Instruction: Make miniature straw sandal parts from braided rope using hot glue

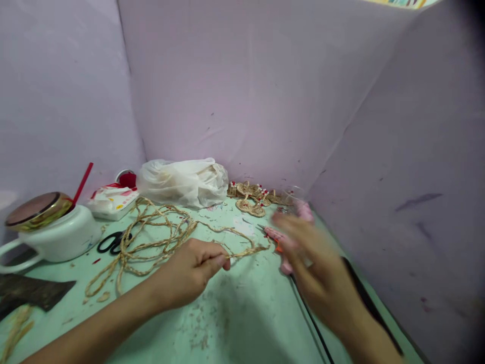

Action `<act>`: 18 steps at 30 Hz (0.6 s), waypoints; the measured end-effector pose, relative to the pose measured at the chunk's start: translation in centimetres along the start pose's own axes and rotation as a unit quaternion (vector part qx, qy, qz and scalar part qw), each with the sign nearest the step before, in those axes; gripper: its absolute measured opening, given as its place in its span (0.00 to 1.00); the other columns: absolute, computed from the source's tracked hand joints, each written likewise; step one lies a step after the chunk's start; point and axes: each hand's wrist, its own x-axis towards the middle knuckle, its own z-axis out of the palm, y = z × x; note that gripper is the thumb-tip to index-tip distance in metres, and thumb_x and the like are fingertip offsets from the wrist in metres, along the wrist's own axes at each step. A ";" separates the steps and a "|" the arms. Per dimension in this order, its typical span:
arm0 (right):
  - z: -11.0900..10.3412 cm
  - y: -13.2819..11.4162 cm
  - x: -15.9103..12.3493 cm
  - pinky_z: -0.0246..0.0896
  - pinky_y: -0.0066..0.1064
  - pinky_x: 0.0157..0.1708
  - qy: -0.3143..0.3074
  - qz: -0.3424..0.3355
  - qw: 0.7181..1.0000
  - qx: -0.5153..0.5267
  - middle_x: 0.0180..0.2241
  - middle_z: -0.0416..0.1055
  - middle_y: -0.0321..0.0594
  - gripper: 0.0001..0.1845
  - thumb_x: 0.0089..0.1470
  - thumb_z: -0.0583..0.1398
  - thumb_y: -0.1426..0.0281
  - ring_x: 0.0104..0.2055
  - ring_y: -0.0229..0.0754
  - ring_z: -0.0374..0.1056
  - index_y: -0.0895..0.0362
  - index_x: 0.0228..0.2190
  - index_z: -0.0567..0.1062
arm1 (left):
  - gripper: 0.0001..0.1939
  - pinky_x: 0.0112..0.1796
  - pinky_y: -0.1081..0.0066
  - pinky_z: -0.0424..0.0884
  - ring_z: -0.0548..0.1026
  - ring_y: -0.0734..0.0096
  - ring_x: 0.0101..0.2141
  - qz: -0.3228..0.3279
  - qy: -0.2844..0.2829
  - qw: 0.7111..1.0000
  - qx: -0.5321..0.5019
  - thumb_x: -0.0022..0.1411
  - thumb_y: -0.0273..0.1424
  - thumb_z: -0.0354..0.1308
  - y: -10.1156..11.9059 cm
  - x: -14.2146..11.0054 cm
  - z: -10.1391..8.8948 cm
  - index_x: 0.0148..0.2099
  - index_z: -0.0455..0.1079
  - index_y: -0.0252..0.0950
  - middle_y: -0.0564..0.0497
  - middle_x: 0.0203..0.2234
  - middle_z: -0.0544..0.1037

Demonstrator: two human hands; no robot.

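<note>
- Far left, the white mug [71,230] and black scissors [114,243] crowded that flank!
- Next came the straw rope [188,231], heaped in loose loops, one stretch running between the hands.
- And the left hand [195,270] had it, thumb and finger pinched narrow; handling that stretch looked like the step in hand.
- Between the hands, the green tabletop [242,323] offered room toward the front.
- Then the pink glue gun [276,235]: any right-side move called for care.
- Right hand [318,273] blurred, fingers wide, nothing visibly held, the right wall [417,202] hemming that side.
</note>
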 end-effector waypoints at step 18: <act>2.2 -1.5 -1.8 0.40 0.27 0.17 -0.239 0.186 0.946 0.117 0.14 0.50 0.29 0.23 0.54 0.50 0.56 0.17 0.34 0.46 0.56 0.19 0.71 | 0.17 0.20 0.75 0.48 0.50 0.80 0.17 -0.062 -0.001 0.992 -0.109 0.48 0.41 0.53 -3.1 1.5 -0.8 0.17 0.61 0.34 0.59 0.11 0.53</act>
